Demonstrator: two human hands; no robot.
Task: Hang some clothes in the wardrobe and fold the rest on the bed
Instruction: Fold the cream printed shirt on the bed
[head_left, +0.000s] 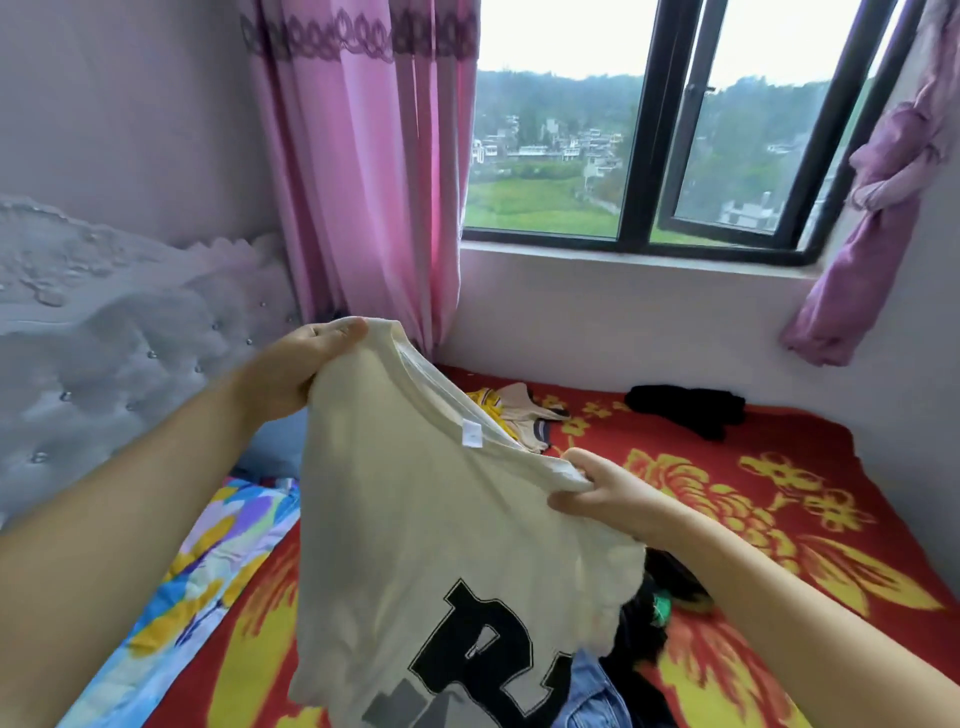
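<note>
Head view: a cream T-shirt (436, 530) is held up in the air above the bed (779, 519), stretched between both hands. The left hand (296, 369) grips the shoulder at the upper left, thumb over the top edge and fingers bunched into the cloth. The right hand (608, 499) pinches the other end of the neckline, lower and to the right, thumb on top with the fingers curled under the fabric. So the collar line runs on a slant, high at the left hand, dropping towards the right hand, and the body of the shirt hangs downward with its long axis heading to the bottom edge of the view. A white label (471, 434) shows just inside the neck, and big black letters (493, 660) sit on the lower part.

Count: one shirt in the hands, two hands on it. On the red and yellow floral blanket, a black garment (685, 410) lies near the wall, well apart from the hands. A yellow and beige pile (519, 415) sits just behind the collar. Dark clothes and blue denim (597, 701) lie under the right forearm. A pink curtain (363, 156) hangs beside the window (644, 130).
</note>
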